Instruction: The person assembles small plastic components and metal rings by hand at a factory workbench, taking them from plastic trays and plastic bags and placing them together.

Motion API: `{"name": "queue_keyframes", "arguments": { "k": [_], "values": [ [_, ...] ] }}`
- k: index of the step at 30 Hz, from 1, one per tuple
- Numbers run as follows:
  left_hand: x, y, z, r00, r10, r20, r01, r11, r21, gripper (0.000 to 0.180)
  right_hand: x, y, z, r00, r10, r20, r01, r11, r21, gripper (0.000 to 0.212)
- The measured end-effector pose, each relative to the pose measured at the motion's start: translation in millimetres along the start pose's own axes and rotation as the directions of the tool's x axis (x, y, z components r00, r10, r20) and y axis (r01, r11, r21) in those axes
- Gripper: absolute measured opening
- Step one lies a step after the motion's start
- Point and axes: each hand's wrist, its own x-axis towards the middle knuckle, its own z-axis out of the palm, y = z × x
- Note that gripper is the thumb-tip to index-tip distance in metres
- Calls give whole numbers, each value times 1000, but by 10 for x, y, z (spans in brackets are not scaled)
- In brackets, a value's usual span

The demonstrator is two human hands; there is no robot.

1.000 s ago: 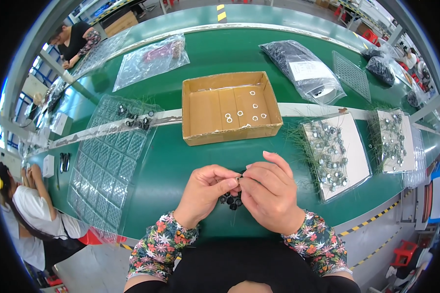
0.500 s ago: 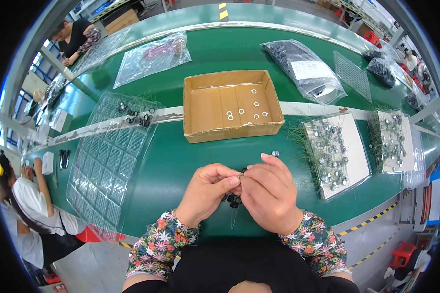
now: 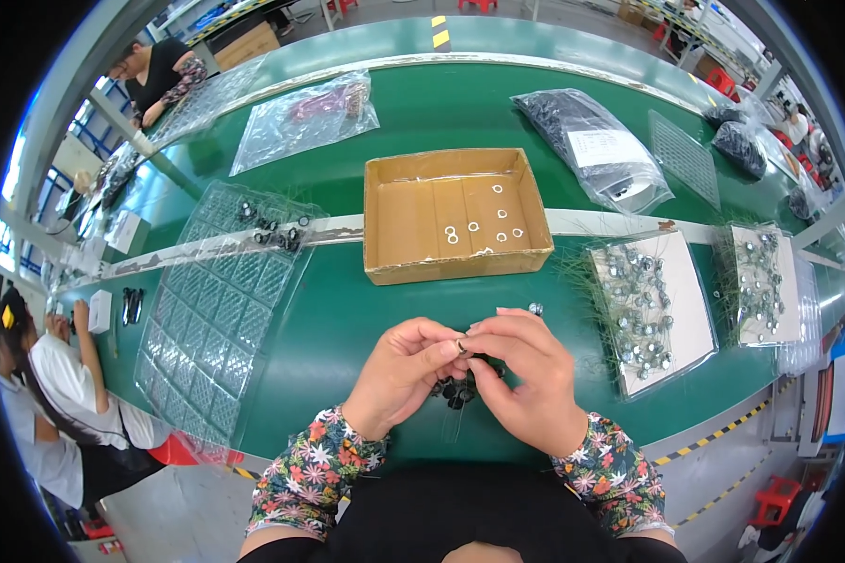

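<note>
My left hand (image 3: 392, 377) pinches a small dark round part with a pale rim (image 3: 461, 347) between thumb and index finger. My right hand (image 3: 528, 380) meets it there; its index fingertip touches the part and its thumb lies just below. The part is mostly hidden by the fingertips. Under the hands, on the green table (image 3: 329, 328), lies a small heap of black round parts (image 3: 455, 391) with thin wires, partly covered by the fingers. Beyond the right hand's fingers sits a small silvery part (image 3: 535, 308).
Ahead stands an open cardboard box (image 3: 460, 267) holding several white rings. At left lies a clear compartment tray (image 3: 202, 310) with several black parts. White boards (image 3: 690, 300) with wired round parts lie at right. Plastic bags (image 3: 601, 145) lie farther back. Co-workers (image 3: 75, 375) sit at left.
The whole view has shifted slightly down and right. My right thumb has drawn down and away from its index finger, so the small part shows more; the left hand keeps its pinch.
</note>
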Motion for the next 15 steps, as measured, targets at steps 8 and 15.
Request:
{"name": "queue_keyframes", "arguments": {
  "k": [8,15],
  "values": [
    [3,-11,-19,1000,6,3,-6,1000,-3,9,-6,33,21,1000,-13,-5,13,1000,-12,18],
    [-1,-46,-15,999,27,-34,-29,998,-50,9,-39,-1,37,995,-99,9,100,984,-145,22]
  ]
}}
